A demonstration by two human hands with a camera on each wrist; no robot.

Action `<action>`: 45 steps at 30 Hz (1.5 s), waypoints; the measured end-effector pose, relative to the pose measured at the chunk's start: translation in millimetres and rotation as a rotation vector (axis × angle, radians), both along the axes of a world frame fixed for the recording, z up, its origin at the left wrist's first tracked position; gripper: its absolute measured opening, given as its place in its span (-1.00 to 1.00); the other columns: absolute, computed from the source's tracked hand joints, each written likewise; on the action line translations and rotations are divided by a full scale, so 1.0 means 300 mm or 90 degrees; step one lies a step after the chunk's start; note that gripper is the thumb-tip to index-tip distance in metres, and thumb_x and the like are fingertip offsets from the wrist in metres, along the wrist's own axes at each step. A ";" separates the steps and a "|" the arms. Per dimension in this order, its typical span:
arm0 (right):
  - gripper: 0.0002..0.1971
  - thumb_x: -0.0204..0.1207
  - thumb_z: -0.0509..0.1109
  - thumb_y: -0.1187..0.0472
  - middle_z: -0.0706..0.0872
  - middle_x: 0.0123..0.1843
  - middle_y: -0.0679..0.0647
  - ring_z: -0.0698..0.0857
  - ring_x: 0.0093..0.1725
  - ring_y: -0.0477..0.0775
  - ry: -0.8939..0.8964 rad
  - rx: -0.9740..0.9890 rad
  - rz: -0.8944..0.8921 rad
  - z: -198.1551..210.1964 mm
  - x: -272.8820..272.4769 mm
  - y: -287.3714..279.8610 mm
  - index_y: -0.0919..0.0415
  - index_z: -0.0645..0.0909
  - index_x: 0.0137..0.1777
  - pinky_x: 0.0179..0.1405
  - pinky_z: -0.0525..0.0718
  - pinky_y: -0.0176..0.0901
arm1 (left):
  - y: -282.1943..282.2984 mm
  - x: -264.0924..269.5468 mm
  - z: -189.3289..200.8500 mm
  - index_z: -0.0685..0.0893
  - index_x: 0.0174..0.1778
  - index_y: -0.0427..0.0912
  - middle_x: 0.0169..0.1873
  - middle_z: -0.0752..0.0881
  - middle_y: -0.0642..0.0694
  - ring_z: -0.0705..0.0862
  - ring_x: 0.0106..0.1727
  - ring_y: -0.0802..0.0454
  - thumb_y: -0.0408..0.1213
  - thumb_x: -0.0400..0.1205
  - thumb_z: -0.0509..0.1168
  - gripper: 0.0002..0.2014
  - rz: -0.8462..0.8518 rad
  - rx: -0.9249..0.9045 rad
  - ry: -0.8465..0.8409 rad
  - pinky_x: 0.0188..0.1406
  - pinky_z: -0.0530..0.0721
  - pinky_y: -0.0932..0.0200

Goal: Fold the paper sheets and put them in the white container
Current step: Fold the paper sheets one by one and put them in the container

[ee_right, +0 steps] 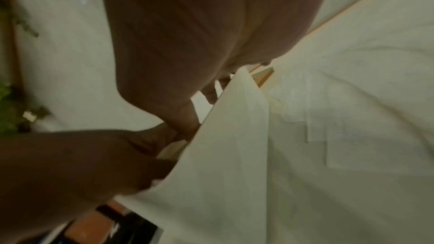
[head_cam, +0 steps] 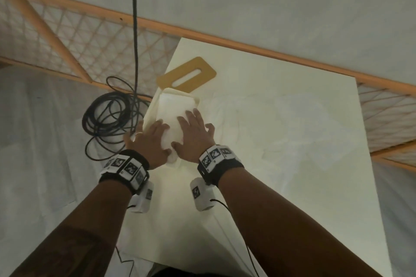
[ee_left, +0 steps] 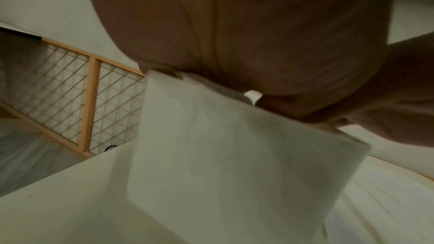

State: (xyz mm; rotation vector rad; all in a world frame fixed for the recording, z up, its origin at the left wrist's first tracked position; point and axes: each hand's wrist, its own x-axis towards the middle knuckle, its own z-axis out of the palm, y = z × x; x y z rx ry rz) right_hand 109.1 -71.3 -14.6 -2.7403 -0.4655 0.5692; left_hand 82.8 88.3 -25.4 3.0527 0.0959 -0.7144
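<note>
The white container (head_cam: 150, 112) stands at the table's left edge, with folded white paper (head_cam: 172, 109) lying in it. Both hands lie flat on that paper with straight fingers. My left hand (head_cam: 149, 139) covers the near left part, its outer fingers reaching over the container's left rim. My right hand (head_cam: 194, 130) presses the right part, its thumb at the near end. In the left wrist view the container wall (ee_left: 234, 155) fills the middle under the palm (ee_left: 234, 25). Several flat paper sheets (head_cam: 304, 123) lie spread on the table to the right, also visible as sheets (ee_right: 352, 118).
A tan lid with a slot (head_cam: 186, 74) leans behind the container. A coiled black cable (head_cam: 108, 114) lies on the grey cloth left of the cream table (head_cam: 270, 198). A wooden lattice rail (head_cam: 90, 29) runs along the back.
</note>
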 end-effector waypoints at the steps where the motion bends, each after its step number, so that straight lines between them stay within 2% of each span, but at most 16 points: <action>1: -0.24 0.63 0.31 -0.15 -0.02 0.81 0.03 -0.16 0.79 0.11 -0.018 0.076 -0.043 0.004 -0.020 -0.041 0.02 0.12 0.76 0.65 0.09 0.32 | -0.012 0.008 0.018 -0.01 0.71 0.25 0.76 -0.08 0.18 -0.17 0.77 -0.22 0.24 0.65 0.17 -0.26 0.003 0.009 0.013 0.63 0.07 -0.51; 5: -0.59 0.62 0.37 0.12 0.50 0.53 -0.04 0.48 0.53 0.08 -0.106 0.235 -0.298 -0.059 -0.130 -0.317 0.00 0.51 0.47 0.46 0.50 0.18 | -0.131 0.021 0.093 0.14 0.66 0.09 0.72 0.08 0.00 -0.15 0.75 -0.31 0.00 0.59 0.30 -0.27 0.020 0.022 -0.065 0.62 0.06 -0.46; 9: -0.48 0.61 0.40 0.16 0.35 0.63 0.02 0.43 0.57 0.16 -0.059 0.110 -0.428 -0.144 -0.172 -0.582 0.06 0.41 0.56 0.46 0.53 0.17 | -0.337 -0.042 0.104 0.50 0.45 -0.02 0.49 0.47 -0.03 0.13 0.71 -0.29 -0.27 0.45 0.40 -0.41 -0.081 -0.120 -0.290 0.45 0.26 -0.26; 12: -0.26 0.62 0.40 0.08 0.13 0.78 0.05 0.23 0.72 0.15 -0.026 0.057 -0.391 -0.169 -0.119 -0.684 0.08 0.15 0.73 0.55 0.43 0.24 | -0.512 -0.113 0.088 0.51 0.45 0.04 0.45 0.53 0.03 0.20 0.72 -0.18 -0.16 0.60 0.32 -0.54 -0.198 -0.196 -0.204 0.49 0.31 -0.19; 15: -0.21 0.63 0.41 0.00 0.30 0.70 0.05 0.32 0.67 0.17 -0.007 0.038 -0.363 -0.187 -0.046 -0.733 0.06 0.08 0.75 0.51 0.44 0.24 | -0.627 -0.195 0.068 0.39 0.56 0.07 0.54 0.46 0.06 0.14 0.74 -0.09 -0.09 0.70 0.20 -0.53 -0.276 -0.174 -0.087 0.60 0.19 -0.14; 21: -0.70 0.71 0.29 0.04 0.61 0.40 0.03 0.58 0.41 0.14 -0.066 -0.016 -0.368 -0.212 0.009 -0.773 -0.07 0.59 0.41 0.34 0.52 0.11 | -0.603 -0.269 -0.001 0.45 0.49 0.10 0.36 0.61 0.09 0.39 0.56 -0.02 -0.06 0.71 0.18 -0.61 -0.238 -0.167 -0.016 0.53 0.31 -0.06; 26: -0.77 0.72 0.25 0.03 0.69 0.27 0.01 0.67 0.25 0.13 -0.137 0.067 -0.384 -0.172 -0.024 -0.793 -0.02 0.67 0.26 0.25 0.59 0.06 | -0.575 -0.258 -0.037 0.62 0.24 0.10 0.09 0.72 0.21 0.64 0.19 0.10 -0.09 0.72 0.28 -0.82 -0.070 -0.355 -0.002 0.27 0.54 0.10; 28: -0.81 0.69 0.30 0.06 0.70 0.22 0.00 0.70 0.17 0.11 -0.203 0.148 -0.367 -0.143 -0.065 -0.796 0.04 0.68 0.20 0.17 0.64 0.06 | -0.612 -0.240 -0.032 0.71 0.11 0.00 0.04 0.80 0.08 0.73 0.11 0.00 -0.13 0.74 0.33 -0.89 0.145 -0.564 0.042 0.08 0.60 0.19; 31: -0.90 0.65 0.37 0.16 0.64 0.14 -0.02 0.67 0.06 0.02 -0.274 0.303 -0.259 -0.099 -0.182 -0.799 0.11 0.64 0.11 0.03 0.73 0.01 | -0.677 -0.220 -0.011 0.71 0.23 -0.18 0.15 0.83 -0.18 0.77 0.22 -0.24 0.23 0.76 0.10 -0.46 0.554 -0.901 0.240 0.09 0.66 -0.04; 34: -0.86 0.63 0.35 0.15 0.56 0.33 -0.06 0.66 0.22 -0.05 -0.230 0.359 -0.141 -0.077 -0.346 -0.831 0.08 0.63 0.15 0.15 0.71 -0.18 | -0.691 -0.224 -0.041 0.60 0.39 -0.24 0.33 0.73 -0.36 0.68 0.36 -0.42 0.51 0.63 -0.08 -0.13 0.779 -1.046 0.372 0.22 0.64 -0.26; 37: -0.85 0.65 0.32 0.09 0.45 0.48 -0.14 0.62 0.29 -0.13 -0.116 0.360 -0.097 -0.099 -0.497 -0.890 0.02 0.62 0.17 0.25 0.62 -0.30 | -0.708 -0.243 -0.024 0.72 0.35 0.05 0.45 0.57 -0.52 0.71 0.20 -0.50 -0.14 0.76 0.19 -0.70 0.893 -1.075 0.406 0.05 0.74 -0.31; 38: -0.85 0.66 0.31 0.07 0.41 0.51 -0.14 0.60 0.33 -0.14 -0.091 0.352 -0.097 -0.114 -0.536 -0.914 0.02 0.62 0.17 0.29 0.58 -0.33 | -0.721 -0.252 -0.006 0.84 0.16 0.16 0.38 0.62 -0.54 0.76 0.08 -0.50 -0.17 0.71 0.24 -0.72 0.929 -1.144 0.486 -0.06 0.79 -0.31; 39: -0.85 0.66 0.31 0.08 0.38 0.53 -0.13 0.57 0.37 -0.15 -0.069 0.350 -0.105 -0.129 -0.567 -0.935 0.02 0.61 0.17 0.32 0.53 -0.37 | -0.729 -0.264 -0.013 0.90 0.05 0.01 0.28 0.70 -0.51 0.79 0.01 -0.53 0.07 0.72 0.17 -0.60 0.938 -1.225 0.518 -0.16 0.80 -0.36; 41: -0.83 0.64 0.33 0.13 0.33 0.57 -0.09 0.50 0.47 -0.17 -0.027 0.360 -0.117 -0.153 -0.613 -0.970 0.03 0.61 0.19 0.38 0.41 -0.48 | -0.751 -0.302 0.006 0.73 0.38 -0.26 0.20 0.76 -0.47 0.80 0.05 -0.50 0.45 0.63 -0.03 -0.14 0.870 -1.210 0.490 -0.16 0.79 -0.42; 43: -0.77 0.58 0.32 0.20 0.30 0.58 -0.08 0.42 0.54 -0.21 0.018 0.357 -0.129 -0.168 -0.639 -0.990 0.01 0.61 0.21 0.44 0.37 -0.47 | -0.785 -0.329 0.042 0.46 0.59 -0.38 0.29 0.71 -0.48 0.77 0.22 -0.40 0.35 0.69 -0.04 -0.14 0.781 -1.209 0.498 0.11 0.76 -0.27; 45: -0.71 0.50 0.28 0.27 0.34 0.54 -0.15 0.40 0.52 -0.30 0.067 0.372 -0.192 -0.178 -0.655 -1.002 0.00 0.65 0.17 0.41 0.45 -0.43 | -0.793 -0.351 -0.009 0.66 0.35 -0.40 0.18 0.77 -0.45 0.83 0.02 -0.34 0.04 0.75 0.15 -0.45 0.738 -1.099 0.424 0.04 0.73 -0.15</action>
